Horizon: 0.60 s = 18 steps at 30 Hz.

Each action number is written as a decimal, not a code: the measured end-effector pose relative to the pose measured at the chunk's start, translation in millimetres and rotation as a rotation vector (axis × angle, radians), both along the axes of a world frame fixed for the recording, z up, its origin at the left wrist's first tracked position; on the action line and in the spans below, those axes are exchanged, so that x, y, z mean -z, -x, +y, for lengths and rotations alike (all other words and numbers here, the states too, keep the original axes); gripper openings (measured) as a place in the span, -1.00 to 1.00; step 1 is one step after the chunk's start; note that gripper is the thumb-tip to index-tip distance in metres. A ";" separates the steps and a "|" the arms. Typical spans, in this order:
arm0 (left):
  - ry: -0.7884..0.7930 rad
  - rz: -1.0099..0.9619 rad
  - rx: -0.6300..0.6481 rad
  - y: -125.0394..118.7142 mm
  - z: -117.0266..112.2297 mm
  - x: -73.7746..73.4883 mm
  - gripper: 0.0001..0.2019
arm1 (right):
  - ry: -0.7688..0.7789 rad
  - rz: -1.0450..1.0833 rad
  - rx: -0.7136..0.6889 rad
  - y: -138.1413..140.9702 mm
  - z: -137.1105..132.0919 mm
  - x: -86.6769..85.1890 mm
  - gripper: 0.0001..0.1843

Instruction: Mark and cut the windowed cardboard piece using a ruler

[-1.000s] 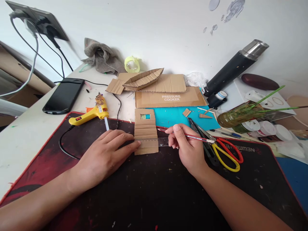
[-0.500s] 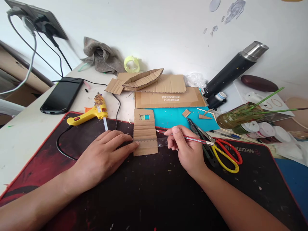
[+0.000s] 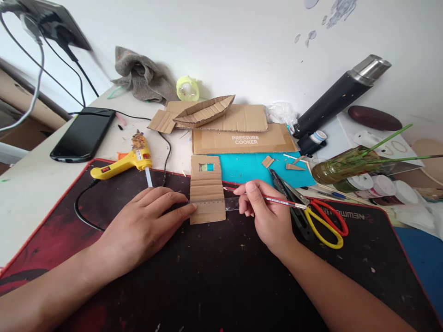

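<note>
A corrugated cardboard strip (image 3: 206,184) with a small rectangular cut-out near its far end lies on the dark desk mat. Across its lower part sits a clear ruler (image 3: 209,205), sticking out past the right edge. My left hand (image 3: 147,219) holds the ruler down on the cardboard, fingertips at the strip's left edge; the ruler's left end is hidden beneath them. My right hand (image 3: 266,207) is closed around a red-striped pencil (image 3: 282,201), whose tip points at the strip's right edge. Its lower fingers are by the ruler's right end; whether they touch it I cannot tell.
A yellow glue gun (image 3: 121,166) and a phone (image 3: 83,134) are on the left. Scissors (image 3: 325,223) and a black cutter (image 3: 294,212) lie beside my right hand. Behind are cardboard pieces (image 3: 245,138), a blue sheet (image 3: 245,168), a black flask (image 3: 334,103) and a jar (image 3: 327,170).
The view has shifted slightly, so most things on the left sit a little further left. Both hands keep their hold, and the pencil tip stays near the cardboard's right edge.
</note>
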<state>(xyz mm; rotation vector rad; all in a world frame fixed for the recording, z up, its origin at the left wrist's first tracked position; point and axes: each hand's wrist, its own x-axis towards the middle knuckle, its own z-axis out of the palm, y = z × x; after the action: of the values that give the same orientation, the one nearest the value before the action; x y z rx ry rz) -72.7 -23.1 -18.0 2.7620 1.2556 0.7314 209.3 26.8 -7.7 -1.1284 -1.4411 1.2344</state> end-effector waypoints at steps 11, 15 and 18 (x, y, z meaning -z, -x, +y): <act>-0.008 0.021 -0.001 -1.1 -0.4 -1.8 -0.74 | -0.016 0.017 -0.019 1.8 0.9 1.2 -0.54; -0.004 0.015 0.000 -0.8 -0.1 -2.2 -0.74 | -0.020 0.011 -0.021 1.1 0.8 2.0 -0.55; 0.002 0.015 -0.002 -0.5 -0.3 -1.5 -0.74 | -0.021 0.010 -0.026 0.7 0.5 2.7 -0.55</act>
<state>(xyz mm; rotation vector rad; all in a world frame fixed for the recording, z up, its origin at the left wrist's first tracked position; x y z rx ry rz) -72.2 -23.3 -16.5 2.7695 1.2615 0.7108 208.6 27.3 -10.4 -1.0910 -1.4620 1.2380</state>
